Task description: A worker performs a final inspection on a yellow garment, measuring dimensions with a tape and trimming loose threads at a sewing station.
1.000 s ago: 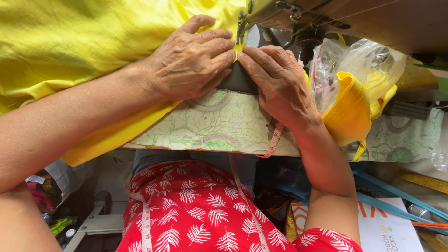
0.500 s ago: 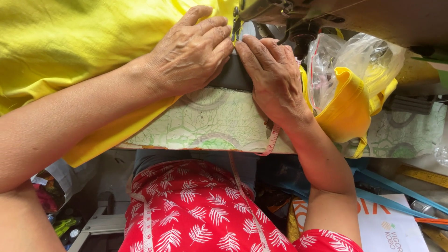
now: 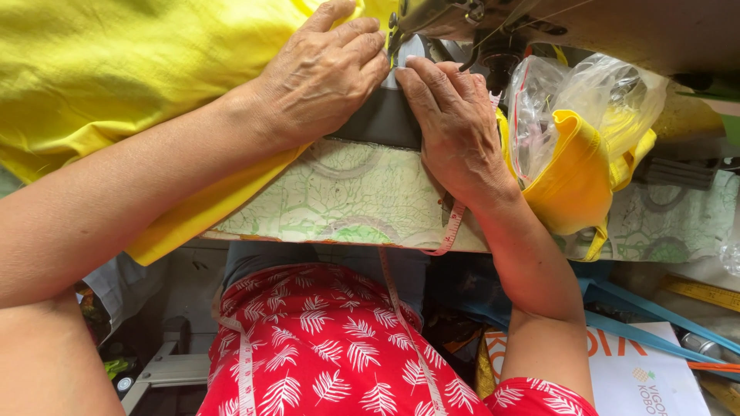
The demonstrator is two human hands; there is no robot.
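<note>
My left hand lies flat on a large piece of yellow fabric, fingers together, pressing it down beside the needle of a sewing machine. My right hand rests palm down just to the right, fingertips at the machine's presser foot and over a dark grey plate. The two hands nearly touch at the fingertips. The needle itself is hidden by the fingers and the machine head.
The sewing table has a worn green patterned top. A clear plastic bag with yellow cloth pieces sits at the right. A measuring tape hangs off the table edge over my red leaf-print lap. Papers and blue straps lie bottom right.
Both hands have slid a little away from me toward the machine head, taking the yellow fabric with them. Their flat pressing pose is the same.
</note>
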